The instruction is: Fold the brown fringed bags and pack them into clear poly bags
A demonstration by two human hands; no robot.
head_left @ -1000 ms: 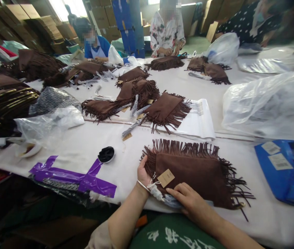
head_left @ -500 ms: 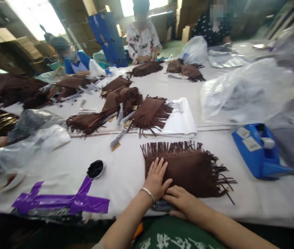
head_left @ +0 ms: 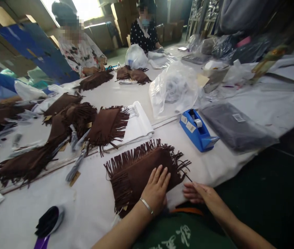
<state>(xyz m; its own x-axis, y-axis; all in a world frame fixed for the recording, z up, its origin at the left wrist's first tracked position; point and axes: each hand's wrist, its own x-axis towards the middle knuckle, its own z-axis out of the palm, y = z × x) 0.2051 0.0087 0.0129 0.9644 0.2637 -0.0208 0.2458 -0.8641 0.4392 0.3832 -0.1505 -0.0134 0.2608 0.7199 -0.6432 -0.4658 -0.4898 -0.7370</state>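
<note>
A brown fringed bag (head_left: 141, 169) lies on the white-covered table right before me. My left hand (head_left: 157, 186), with a bangle at its wrist, rests flat on the bag's lower right part, fingers spread forward. Off the bag's right corner is my right hand (head_left: 198, 193), at the table's edge. Its thumb and forefinger are closed on a thin dark cord (head_left: 188, 178) that runs from the fringe; the other fingers curl beneath.
A blue tape dispenser (head_left: 197, 129) and a bagged grey item (head_left: 236, 126) stand to the right. Further brown fringed bags (head_left: 107, 126) lie at the left, near a white cloth (head_left: 140, 122). Two people sit or stand across the table; another is partly visible at far left.
The view has swung to the right. My right hand has moved from beside my left hand to the bag's right corner. More fringe now shows at the bag's left end.
</note>
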